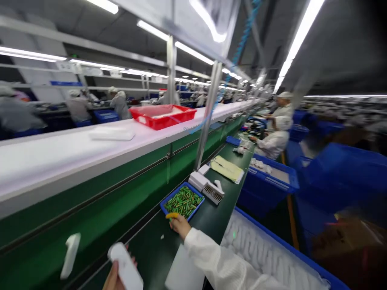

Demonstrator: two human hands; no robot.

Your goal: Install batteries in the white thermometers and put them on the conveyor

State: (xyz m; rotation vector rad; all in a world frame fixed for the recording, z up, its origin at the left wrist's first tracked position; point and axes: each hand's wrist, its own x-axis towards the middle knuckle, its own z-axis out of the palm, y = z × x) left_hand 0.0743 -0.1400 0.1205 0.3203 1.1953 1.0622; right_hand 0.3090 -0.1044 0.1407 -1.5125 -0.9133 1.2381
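My left hand [116, 278] is closed around a long white plastic housing [127, 268] with a rounded end, at the bottom of the view. My right hand [180, 226], in a white sleeve, is at the near edge of a blue tray [163, 207]. Yellow covering shows on one of its fingers. Its fingers are pinched; what they hold, if anything, is too small to make out. Many small green parts [184, 201] fill the tray. Another white plastic piece [71, 255] with a hooked end is at lower left. Below my right forearm is a white block-like item [185, 270].
White boxes [198, 181], a slotted tray [213, 194] and yellowish sheets [227, 168] lie farther along the green bench. A raised conveyor [60, 161] carries a red tray [163, 125]. Blue bins [272, 181] stand right. A metal post [208, 117] rises behind. Co-workers [273, 141] sit beyond.
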